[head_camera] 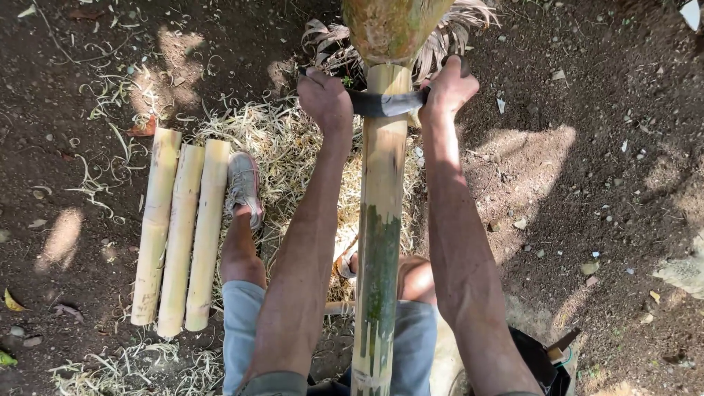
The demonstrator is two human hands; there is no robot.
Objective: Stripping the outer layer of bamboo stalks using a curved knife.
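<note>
Across bamboo pole [381, 220] | left hand [326, 99], right hand [449, 88] clenched on blade [385, 103] | peeled poles [180, 235] left

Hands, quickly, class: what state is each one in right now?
Left hand: closed on one end of the dark blade across the bamboo pole.
Right hand: closed on the other end.

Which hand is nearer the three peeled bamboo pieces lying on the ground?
Left. The left hand grips the blade on the pieces' side of the upright bamboo pole; the right hand is beyond it.
</note>
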